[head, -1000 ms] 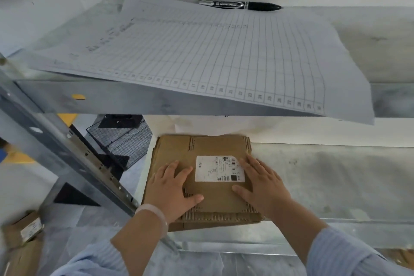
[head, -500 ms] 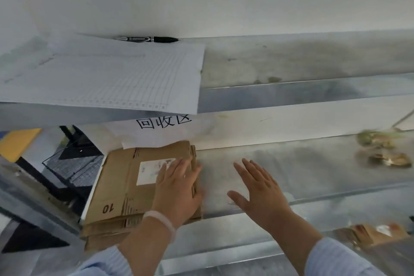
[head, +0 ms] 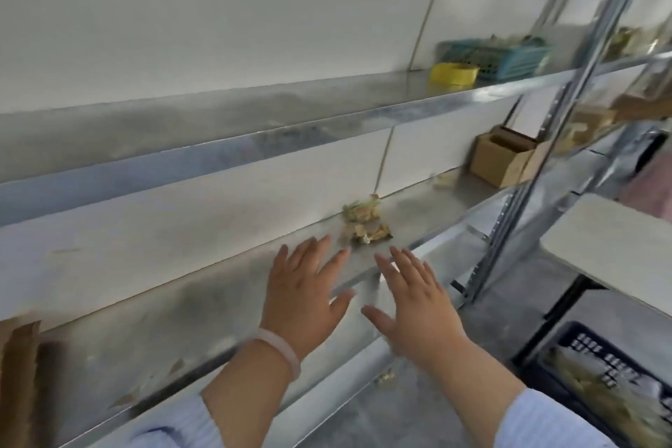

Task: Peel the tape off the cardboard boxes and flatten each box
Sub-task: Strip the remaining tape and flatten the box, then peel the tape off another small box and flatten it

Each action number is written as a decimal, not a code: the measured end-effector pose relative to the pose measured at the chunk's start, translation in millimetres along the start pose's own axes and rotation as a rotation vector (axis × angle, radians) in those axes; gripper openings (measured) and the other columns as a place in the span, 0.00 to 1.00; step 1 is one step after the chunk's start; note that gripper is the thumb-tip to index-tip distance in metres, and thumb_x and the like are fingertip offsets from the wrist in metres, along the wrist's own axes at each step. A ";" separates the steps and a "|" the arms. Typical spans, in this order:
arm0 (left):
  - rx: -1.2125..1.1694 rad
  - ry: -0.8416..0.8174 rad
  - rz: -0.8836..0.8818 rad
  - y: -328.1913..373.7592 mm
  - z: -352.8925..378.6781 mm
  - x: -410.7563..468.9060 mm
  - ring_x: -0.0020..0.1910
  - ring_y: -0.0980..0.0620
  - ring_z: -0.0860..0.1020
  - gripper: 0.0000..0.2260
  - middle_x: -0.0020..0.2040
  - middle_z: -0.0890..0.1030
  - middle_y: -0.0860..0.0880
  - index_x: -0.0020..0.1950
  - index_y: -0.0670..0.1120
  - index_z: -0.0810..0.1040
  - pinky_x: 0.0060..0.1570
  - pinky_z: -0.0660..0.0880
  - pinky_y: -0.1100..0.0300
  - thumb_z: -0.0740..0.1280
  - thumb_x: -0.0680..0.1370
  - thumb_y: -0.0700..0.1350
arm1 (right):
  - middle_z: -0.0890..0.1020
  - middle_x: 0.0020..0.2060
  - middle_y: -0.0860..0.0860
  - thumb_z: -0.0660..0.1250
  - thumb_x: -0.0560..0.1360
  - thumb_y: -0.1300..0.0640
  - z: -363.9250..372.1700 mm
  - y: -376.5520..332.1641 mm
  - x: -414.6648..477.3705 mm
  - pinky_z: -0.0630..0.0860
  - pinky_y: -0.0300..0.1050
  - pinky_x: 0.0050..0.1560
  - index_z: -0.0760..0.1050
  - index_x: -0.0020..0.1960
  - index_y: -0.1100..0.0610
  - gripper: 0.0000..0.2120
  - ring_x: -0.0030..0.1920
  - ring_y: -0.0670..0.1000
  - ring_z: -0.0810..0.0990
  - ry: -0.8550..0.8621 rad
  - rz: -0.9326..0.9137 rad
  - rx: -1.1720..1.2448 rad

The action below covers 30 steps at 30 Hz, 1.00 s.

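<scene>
Both my hands hover over the middle metal shelf [head: 225, 305] with fingers spread and nothing in them. My left hand [head: 305, 296] has a pale bangle on its wrist; my right hand [head: 418, 305] is just beside it. Only a brown edge of the flattened cardboard stack [head: 20, 375] shows at the far left of that shelf. Two crumpled wads of peeled tape [head: 365, 224] lie on the shelf just beyond my fingertips. An open cardboard box [head: 503, 158] stands further right on the same shelf.
The upper shelf [head: 327, 120] carries a yellow tape roll [head: 452, 73] and a teal basket [head: 509, 56]. A metal upright [head: 523, 171] divides the racks. A white tabletop [head: 618, 251] and a dark crate [head: 600, 375] with scraps stand at the right.
The view swung right along the shelf. My left hand left the flattened cardboard stack, and both hands moved right towards the tape wads. The paper sheet and pen went out of view.
</scene>
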<state>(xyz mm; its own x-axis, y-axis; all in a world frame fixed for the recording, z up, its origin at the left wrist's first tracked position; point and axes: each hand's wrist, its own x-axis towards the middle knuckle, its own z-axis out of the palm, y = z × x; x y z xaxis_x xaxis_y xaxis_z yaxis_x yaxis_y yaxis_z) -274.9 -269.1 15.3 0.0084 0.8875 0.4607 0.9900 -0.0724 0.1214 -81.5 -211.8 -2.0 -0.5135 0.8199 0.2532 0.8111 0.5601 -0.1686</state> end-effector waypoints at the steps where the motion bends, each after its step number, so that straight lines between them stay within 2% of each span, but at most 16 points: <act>1: -0.021 0.005 0.022 18.6 5.8 14.3 0.68 0.45 0.72 0.24 0.71 0.73 0.49 0.69 0.53 0.75 0.68 0.65 0.41 0.66 0.74 0.59 | 0.41 0.79 0.46 0.50 0.76 0.30 -8.0 21.2 -3.9 0.32 0.45 0.75 0.42 0.80 0.45 0.39 0.78 0.46 0.37 0.019 0.037 -0.010; 5: -0.082 -0.003 0.107 81.9 26.9 63.4 0.68 0.45 0.72 0.25 0.71 0.72 0.48 0.69 0.52 0.74 0.68 0.66 0.42 0.60 0.76 0.60 | 0.40 0.79 0.45 0.52 0.76 0.31 -38.0 98.1 -21.5 0.32 0.46 0.74 0.40 0.79 0.43 0.38 0.78 0.46 0.36 0.056 0.200 -0.039; 9: -0.135 0.009 0.181 131.5 51.9 111.6 0.65 0.42 0.74 0.24 0.68 0.75 0.46 0.67 0.50 0.77 0.64 0.71 0.44 0.68 0.74 0.58 | 0.40 0.79 0.46 0.53 0.77 0.32 -59.2 152.0 -19.2 0.33 0.47 0.75 0.39 0.79 0.43 0.38 0.78 0.46 0.35 0.078 0.318 -0.023; 14: -0.158 -0.003 0.213 159.2 103.3 172.5 0.66 0.42 0.74 0.27 0.69 0.75 0.45 0.70 0.51 0.74 0.66 0.68 0.39 0.71 0.73 0.57 | 0.40 0.79 0.46 0.53 0.78 0.33 -64.7 216.0 -2.1 0.33 0.47 0.75 0.40 0.80 0.44 0.37 0.78 0.46 0.35 0.053 0.413 -0.042; 16: -0.177 -0.034 0.216 165.6 128.4 198.7 0.69 0.44 0.71 0.28 0.72 0.71 0.47 0.72 0.53 0.70 0.70 0.64 0.40 0.68 0.74 0.59 | 0.42 0.79 0.45 0.53 0.78 0.34 -61.1 239.7 15.6 0.35 0.46 0.76 0.42 0.80 0.44 0.36 0.78 0.46 0.36 0.048 0.454 0.003; 19: -0.199 -0.091 0.227 171.3 169.3 242.2 0.76 0.48 0.59 0.30 0.78 0.60 0.51 0.78 0.58 0.57 0.74 0.51 0.45 0.58 0.78 0.64 | 0.44 0.79 0.44 0.55 0.78 0.33 -54.8 272.5 52.7 0.37 0.45 0.76 0.42 0.79 0.42 0.36 0.78 0.45 0.38 0.071 0.486 0.040; 21: -0.210 -0.114 0.227 171.2 194.1 273.4 0.78 0.50 0.55 0.30 0.79 0.56 0.52 0.78 0.60 0.52 0.75 0.47 0.47 0.54 0.77 0.65 | 0.43 0.79 0.43 0.55 0.78 0.33 -51.5 295.7 76.2 0.37 0.46 0.76 0.42 0.79 0.41 0.37 0.78 0.45 0.38 0.065 0.503 0.038; 23: -0.223 -0.120 0.233 173.0 210.7 307.7 0.77 0.50 0.55 0.30 0.79 0.57 0.52 0.78 0.60 0.53 0.75 0.48 0.46 0.53 0.77 0.66 | 0.43 0.79 0.43 0.54 0.77 0.32 -49.3 320.5 96.1 0.38 0.47 0.76 0.41 0.79 0.41 0.37 0.78 0.45 0.38 0.063 0.527 0.012; 26: -0.237 -0.116 0.258 184.8 228.1 361.1 0.76 0.49 0.59 0.29 0.77 0.62 0.52 0.77 0.59 0.58 0.74 0.54 0.45 0.57 0.77 0.64 | 0.44 0.79 0.43 0.54 0.77 0.32 -48.1 357.2 121.7 0.37 0.45 0.75 0.43 0.79 0.41 0.36 0.78 0.45 0.39 0.081 0.576 -0.011; 30: -0.261 -0.123 0.282 206.5 256.7 407.7 0.75 0.48 0.62 0.28 0.76 0.64 0.52 0.76 0.59 0.60 0.73 0.57 0.46 0.59 0.77 0.64 | 0.44 0.79 0.43 0.53 0.77 0.33 -45.9 402.5 142.3 0.38 0.45 0.75 0.42 0.78 0.39 0.35 0.78 0.45 0.40 0.062 0.613 -0.028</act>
<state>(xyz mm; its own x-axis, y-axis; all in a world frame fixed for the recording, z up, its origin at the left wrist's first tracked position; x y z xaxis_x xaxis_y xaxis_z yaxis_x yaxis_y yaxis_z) -30.8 194.6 2.5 0.3071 0.8632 0.4007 0.8775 -0.4198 0.2317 184.7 124.9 9.9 0.0654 0.9827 0.1732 0.9611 -0.0153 -0.2759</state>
